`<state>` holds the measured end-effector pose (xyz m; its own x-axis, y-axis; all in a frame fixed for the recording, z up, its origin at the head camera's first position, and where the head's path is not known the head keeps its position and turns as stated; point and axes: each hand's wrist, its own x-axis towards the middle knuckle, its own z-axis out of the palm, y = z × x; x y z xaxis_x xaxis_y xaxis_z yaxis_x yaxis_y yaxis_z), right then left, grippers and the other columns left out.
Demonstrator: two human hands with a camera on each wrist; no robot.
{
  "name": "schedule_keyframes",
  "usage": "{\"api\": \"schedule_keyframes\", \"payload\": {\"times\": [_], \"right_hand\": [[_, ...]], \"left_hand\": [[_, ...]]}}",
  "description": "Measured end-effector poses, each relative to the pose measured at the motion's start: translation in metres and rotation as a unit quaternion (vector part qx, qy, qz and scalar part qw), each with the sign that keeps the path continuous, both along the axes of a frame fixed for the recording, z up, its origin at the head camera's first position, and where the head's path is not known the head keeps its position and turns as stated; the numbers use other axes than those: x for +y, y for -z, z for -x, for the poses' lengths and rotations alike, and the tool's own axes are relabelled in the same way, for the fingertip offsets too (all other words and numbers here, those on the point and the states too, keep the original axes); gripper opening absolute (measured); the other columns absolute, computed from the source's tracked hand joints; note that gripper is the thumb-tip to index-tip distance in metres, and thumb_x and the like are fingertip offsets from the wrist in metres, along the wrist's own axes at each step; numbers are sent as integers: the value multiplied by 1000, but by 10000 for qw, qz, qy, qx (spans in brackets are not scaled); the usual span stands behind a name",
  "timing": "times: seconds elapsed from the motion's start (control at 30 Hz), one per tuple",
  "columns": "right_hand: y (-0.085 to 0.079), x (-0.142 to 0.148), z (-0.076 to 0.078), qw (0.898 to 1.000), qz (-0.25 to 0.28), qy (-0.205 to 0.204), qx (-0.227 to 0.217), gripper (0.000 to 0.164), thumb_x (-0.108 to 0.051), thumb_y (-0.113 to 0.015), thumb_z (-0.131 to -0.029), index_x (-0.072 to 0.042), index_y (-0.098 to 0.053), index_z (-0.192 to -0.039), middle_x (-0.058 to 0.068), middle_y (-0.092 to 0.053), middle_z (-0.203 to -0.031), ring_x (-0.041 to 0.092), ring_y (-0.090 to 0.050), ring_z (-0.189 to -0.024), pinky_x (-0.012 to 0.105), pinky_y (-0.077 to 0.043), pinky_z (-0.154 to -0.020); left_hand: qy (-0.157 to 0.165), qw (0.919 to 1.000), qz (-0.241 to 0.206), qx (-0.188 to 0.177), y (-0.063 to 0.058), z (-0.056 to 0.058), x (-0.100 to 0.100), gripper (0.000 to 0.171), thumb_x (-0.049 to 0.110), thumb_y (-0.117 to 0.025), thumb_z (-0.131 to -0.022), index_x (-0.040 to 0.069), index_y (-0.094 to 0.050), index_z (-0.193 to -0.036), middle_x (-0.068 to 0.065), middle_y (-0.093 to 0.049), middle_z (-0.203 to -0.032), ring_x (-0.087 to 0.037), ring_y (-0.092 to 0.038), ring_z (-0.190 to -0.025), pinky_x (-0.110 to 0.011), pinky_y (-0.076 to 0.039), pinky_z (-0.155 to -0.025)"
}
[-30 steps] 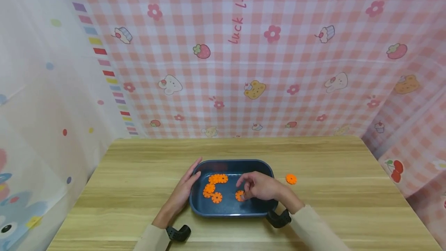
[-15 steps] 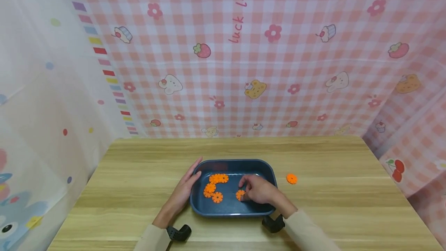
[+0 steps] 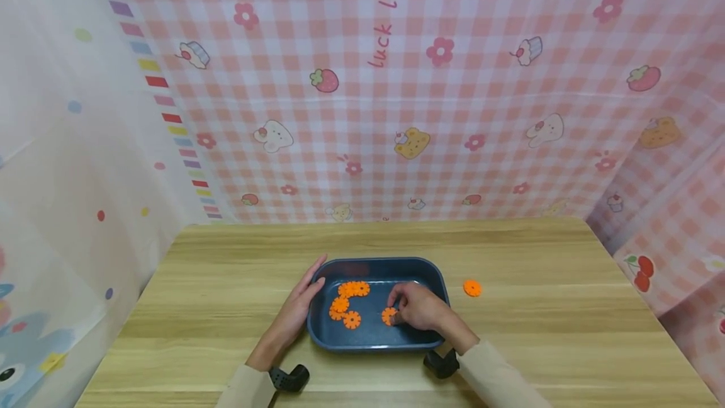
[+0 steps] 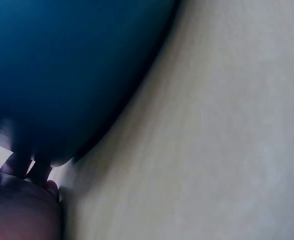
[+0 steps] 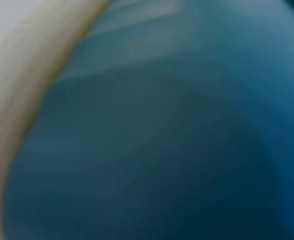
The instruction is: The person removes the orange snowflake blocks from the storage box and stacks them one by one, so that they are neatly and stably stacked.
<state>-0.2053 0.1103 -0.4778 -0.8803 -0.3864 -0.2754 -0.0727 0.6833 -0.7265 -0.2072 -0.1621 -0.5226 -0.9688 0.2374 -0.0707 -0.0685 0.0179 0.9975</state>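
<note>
Disc (image 3: 386, 314) lies in the tray's (image 3: 368, 337) right half, just left of the right hand (image 3: 421, 308) and touching its fingertips. Left to right: left hand (image 3: 297, 308), fingers extended, unclenched, rests against the tray's left end; cluster (image 3: 340, 305) of orange pieces inside; right hand, fingers bent, whether pinching the disc cannot be told; another piece (image 3: 472, 288) on the table (image 3: 544, 326), beyond the tray.

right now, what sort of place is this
Probably an indoor play or craft corner, though I can't be sure: pink checked cloth hangs behind a wooden table, and a blue tray there holds orange discs.
</note>
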Motion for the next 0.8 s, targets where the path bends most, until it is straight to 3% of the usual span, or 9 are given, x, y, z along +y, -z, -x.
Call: {"api": "schedule_keyframes", "payload": {"times": [0.37, 0.8], "right_hand": [[1, 0, 2, 9998, 159, -28, -63, 15, -2, -75, -85, -10, -63, -89, -1, -48, -67, 14, -45, -61, 24, -34, -55], [2, 2, 2, 9980, 512, -371, 14, 15, 2, -71, -87, -9, -61, -91, 0, -56, -75, 16, -52, -70, 29, -43, -66]], "left_hand": [[36, 10000, -3, 14, 0, 0, 0, 52, 33, -40, -107, 27, -28, -157, 1, -14, -166, -24, -4, -153, -52, -3, -122], [10, 10000, 61, 16, 0, 0, 0, 53, 37, -43, -106, 29, -29, -157, 1, -14, -166, -24, -6, -153, -52, -5, -122]]}}
